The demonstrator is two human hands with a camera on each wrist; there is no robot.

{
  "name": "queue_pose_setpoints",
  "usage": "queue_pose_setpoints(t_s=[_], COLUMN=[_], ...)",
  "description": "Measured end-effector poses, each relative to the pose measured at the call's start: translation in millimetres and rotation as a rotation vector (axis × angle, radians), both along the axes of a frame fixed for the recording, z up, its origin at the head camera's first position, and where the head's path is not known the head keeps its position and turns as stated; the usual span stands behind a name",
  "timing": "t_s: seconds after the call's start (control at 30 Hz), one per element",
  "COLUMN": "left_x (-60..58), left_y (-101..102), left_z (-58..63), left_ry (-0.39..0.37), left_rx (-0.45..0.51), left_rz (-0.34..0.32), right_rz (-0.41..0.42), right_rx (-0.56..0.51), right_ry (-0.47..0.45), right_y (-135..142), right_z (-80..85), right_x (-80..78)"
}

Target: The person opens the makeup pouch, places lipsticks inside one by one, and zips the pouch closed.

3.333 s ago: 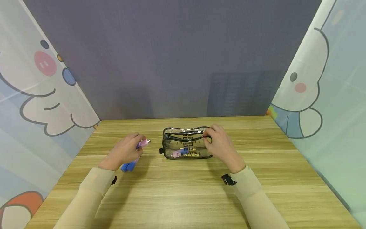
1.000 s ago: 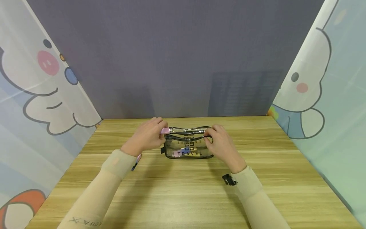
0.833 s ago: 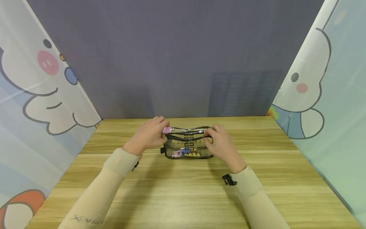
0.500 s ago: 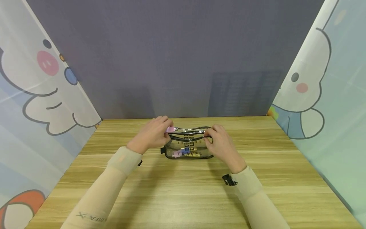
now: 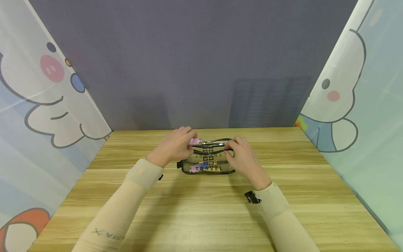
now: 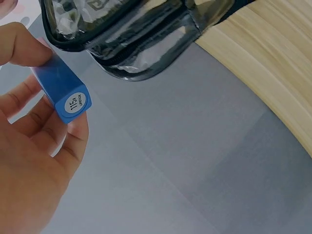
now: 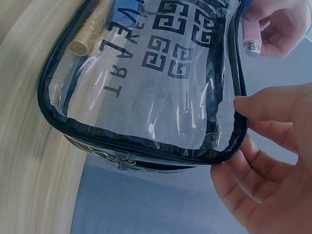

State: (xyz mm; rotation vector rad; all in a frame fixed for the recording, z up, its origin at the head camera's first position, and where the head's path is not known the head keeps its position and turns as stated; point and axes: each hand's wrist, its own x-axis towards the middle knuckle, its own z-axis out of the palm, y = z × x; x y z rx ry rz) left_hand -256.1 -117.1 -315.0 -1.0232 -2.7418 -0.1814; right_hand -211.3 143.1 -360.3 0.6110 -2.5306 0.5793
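Observation:
My left hand (image 5: pixel 176 145) holds a square lipstick tube (image 6: pixel 63 87), blue at one end and pink at the other, between thumb and fingers. The label on its blue end reads "LIPSTICK". In the head view its pink end points right, at the left part of the mouth of a clear, black-edged travel pouch (image 5: pixel 190 159). The pouch stands unzipped on the table. Its right top edge is pinched by my right hand (image 5: pixel 245 159). Through the clear wall show a pink-and-blue tube (image 5: pixel 195 168) and a glittery gold tube (image 7: pixel 80 45) at the bottom.
The wooden table (image 5: pixel 201 213) ends at a grey panel (image 5: pixel 195 63) behind the pouch. Curtains with cartoon prints (image 5: pixel 340 77) hang on both sides. My left forearm (image 5: pixel 119 206) covers part of the table's left side.
My left hand has lifted the lipstick from the table's left side and carried it right to the pouch's mouth. Another tube lying there is now hidden behind my arm. My right hand stays put.

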Motion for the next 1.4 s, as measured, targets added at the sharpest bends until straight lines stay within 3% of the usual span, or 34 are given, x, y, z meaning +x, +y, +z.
queue_pose_setpoints(t_s=[0.6,1.4], left_x=[-1.8,-4.5], left_y=[23.6,45.1], left_z=[2.4,-2.2], left_ry=[-0.006,-0.041], left_rx=[-0.054,0.022], left_rz=[-0.011,-0.072], right_rz=[0.012,0.015], right_rx=[-0.006,-0.012], right_ry=[0.041,0.023], right_y=[0.1,2.5], right_z=[-2.1,-1.4], right_x=[-2.4,-0.7])
